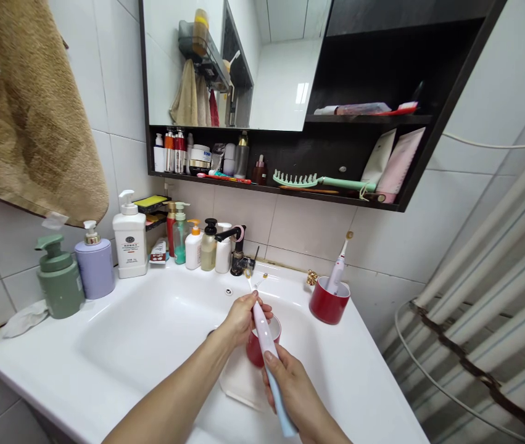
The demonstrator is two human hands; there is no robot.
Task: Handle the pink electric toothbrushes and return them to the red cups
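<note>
My right hand [297,394] is wrapped round the lower handle of a white and light-blue electric toothbrush [266,345], its head pointing away toward the tap. My left hand [242,317] is closed around the upper part of the toothbrush, near the neck, and rests against a red cup [256,353] that stands over the white basin [151,333]. How the cup is supported is hidden by my hands.
A second red cup [329,300] with another electric toothbrush stands on the basin's right rim. Pump bottles line the left and back edge beside the black tap [237,246]. A brown towel [35,111] hangs at left. A mirror cabinet with shelves is above; pipes run at right.
</note>
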